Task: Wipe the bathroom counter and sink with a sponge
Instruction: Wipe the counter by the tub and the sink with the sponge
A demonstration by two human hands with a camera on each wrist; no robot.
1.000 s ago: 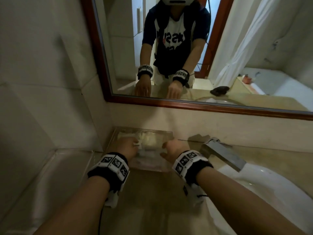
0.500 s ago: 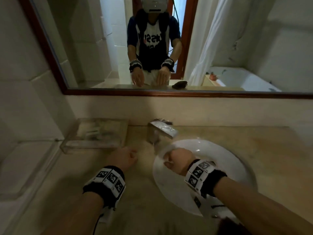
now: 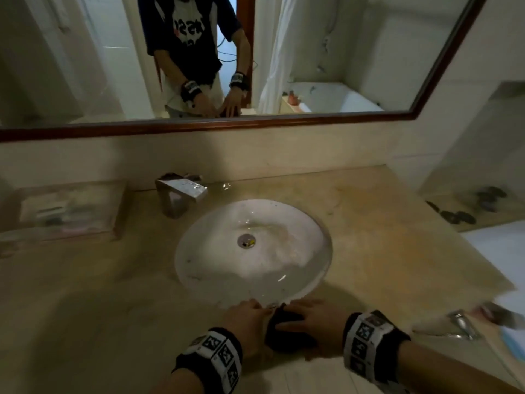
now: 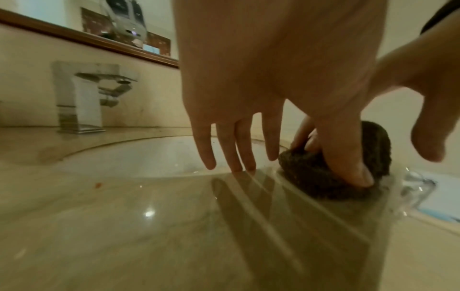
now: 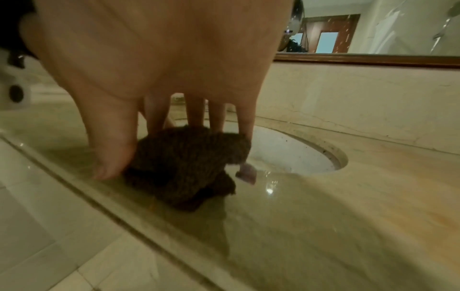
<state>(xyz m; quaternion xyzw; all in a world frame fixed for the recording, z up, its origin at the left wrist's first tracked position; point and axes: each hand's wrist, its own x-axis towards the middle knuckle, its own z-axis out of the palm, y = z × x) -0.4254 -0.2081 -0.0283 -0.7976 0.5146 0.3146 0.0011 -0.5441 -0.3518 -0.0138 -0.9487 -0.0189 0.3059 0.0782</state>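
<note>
A dark, coarse sponge [image 3: 284, 334] lies on the beige stone counter [image 3: 383, 237], at the front rim of the round white sink [image 3: 199, 251]. My right hand [image 3: 304, 319] grips the sponge [image 5: 184, 163], thumb [image 5: 109, 157] on its near side and fingers [image 5: 196, 114] over the far side. My left hand [image 3: 250, 314] is just left of it. Its straight fingers [image 4: 236, 149] touch the wet counter at the sink rim, and its thumb [image 4: 348, 161] presses against the sponge [image 4: 311, 177].
A square chrome faucet [image 3: 177, 194] stands behind the sink on the left. A clear box [image 3: 65, 211] with small items sits at the back left corner. Dark objects [image 3: 460, 214] lie on a ledge at the right. A wood-framed mirror [image 3: 255, 123] runs above the backsplash.
Both hands have come from the clear box at the back left to the counter's front edge by the sink. The right hand now holds the sponge. The head view swung right.
</note>
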